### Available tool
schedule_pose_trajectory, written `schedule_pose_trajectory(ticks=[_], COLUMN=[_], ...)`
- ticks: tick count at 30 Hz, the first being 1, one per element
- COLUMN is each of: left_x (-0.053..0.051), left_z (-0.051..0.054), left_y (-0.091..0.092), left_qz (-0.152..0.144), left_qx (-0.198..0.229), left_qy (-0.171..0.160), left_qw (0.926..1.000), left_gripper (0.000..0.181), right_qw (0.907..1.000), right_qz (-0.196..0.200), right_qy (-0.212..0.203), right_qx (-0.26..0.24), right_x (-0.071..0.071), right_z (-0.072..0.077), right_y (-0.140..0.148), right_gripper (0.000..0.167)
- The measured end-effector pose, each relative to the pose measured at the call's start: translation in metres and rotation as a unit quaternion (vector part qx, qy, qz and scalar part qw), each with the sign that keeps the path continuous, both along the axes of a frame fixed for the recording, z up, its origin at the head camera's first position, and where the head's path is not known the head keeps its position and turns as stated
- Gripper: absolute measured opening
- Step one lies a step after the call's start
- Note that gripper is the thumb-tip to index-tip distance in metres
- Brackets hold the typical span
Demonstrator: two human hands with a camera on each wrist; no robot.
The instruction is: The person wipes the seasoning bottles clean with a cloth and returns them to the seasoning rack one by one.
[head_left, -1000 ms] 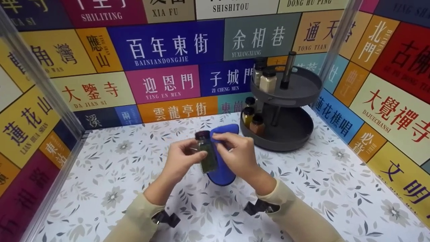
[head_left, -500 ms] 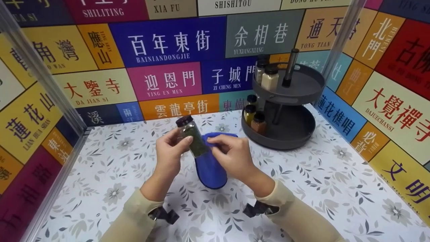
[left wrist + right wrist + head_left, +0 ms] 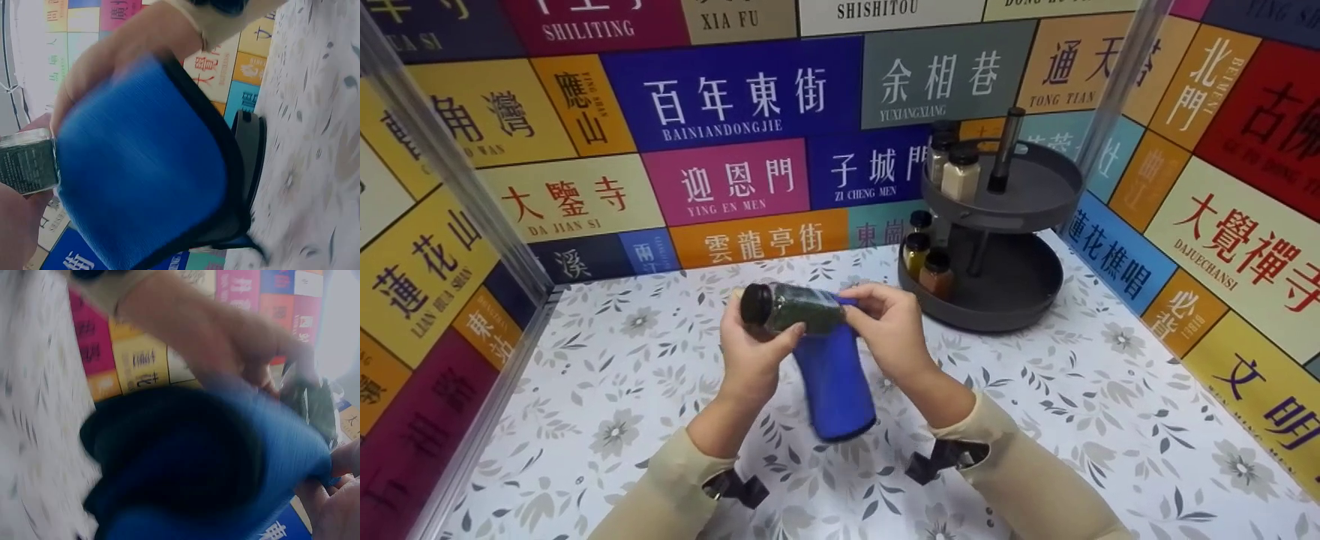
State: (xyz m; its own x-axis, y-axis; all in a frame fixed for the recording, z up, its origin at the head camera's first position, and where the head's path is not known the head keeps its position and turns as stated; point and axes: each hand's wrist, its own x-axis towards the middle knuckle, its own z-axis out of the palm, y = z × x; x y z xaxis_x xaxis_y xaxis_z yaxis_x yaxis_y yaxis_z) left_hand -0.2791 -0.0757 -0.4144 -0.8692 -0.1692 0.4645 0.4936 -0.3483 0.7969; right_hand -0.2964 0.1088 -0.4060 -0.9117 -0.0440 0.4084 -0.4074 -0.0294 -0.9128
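Note:
A clear glass jar (image 3: 810, 309) of dark green flakes, with a black lid, lies almost on its side in the air in the head view. My left hand (image 3: 751, 364) grips it near the lid, which points left. At its base end my right hand (image 3: 891, 330) pinches a blue cloth (image 3: 838, 386) with a dark edge. The cloth hangs below the jar and touches its lower end. In the left wrist view the cloth (image 3: 146, 163) fills the middle, beside the printed jar (image 3: 28, 163). Folded cloth (image 3: 281, 439) partly hides the jar (image 3: 315, 405) in the right wrist view.
A dark grey two-tier turntable rack (image 3: 982, 300) stands at the back right. Jars with black lids sit on both tiers, among them a cream-filled jar (image 3: 960, 174) and a reddish-brown one (image 3: 936, 276). Sign-printed walls enclose the flower-patterned tabletop (image 3: 615, 431).
The jar has tipped from nearly upright to nearly level, its lid swinging left. The cloth's lower end has shifted slightly toward me. The right hand keeps its pinch on the cloth.

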Motion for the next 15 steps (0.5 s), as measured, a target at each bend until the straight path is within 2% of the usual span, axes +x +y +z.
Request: schedule_pose_trajectory(ticks=[3,6,11,15], left_x=[-0.003,-0.004,-0.003,-0.003], left_z=[0.003,0.005,0.005,0.004], left_y=[-0.004,-0.008,-0.012,-0.012], left_qz=[0.014,0.006,-0.013,-0.010], left_qx=[0.003,-0.005,-0.052,-0.046], left_qy=[-0.006,-0.016,-0.005,-0.001], left_qw=[0.9999,0.9998,0.9986,0.9989], left_gripper=[0.051,0.053,0.054,0.053], right_qw=[0.9976,0.9933,0.9900,0.9917], right_qz=[0.039,0.051,0.022,0.010], right_qy=[-0.036,-0.056,-0.057,-0.044], right_qx=[-0.045,-0.088,-0.127,-0.120], right_x=[0.004,0.006,0.006,0.006], right_z=[0.003,0.005,0.007,0.001], right_y=[-0.001,-0.001,-0.001,-0.007], right_gripper=[0.017,0.016,0.016,0.016])
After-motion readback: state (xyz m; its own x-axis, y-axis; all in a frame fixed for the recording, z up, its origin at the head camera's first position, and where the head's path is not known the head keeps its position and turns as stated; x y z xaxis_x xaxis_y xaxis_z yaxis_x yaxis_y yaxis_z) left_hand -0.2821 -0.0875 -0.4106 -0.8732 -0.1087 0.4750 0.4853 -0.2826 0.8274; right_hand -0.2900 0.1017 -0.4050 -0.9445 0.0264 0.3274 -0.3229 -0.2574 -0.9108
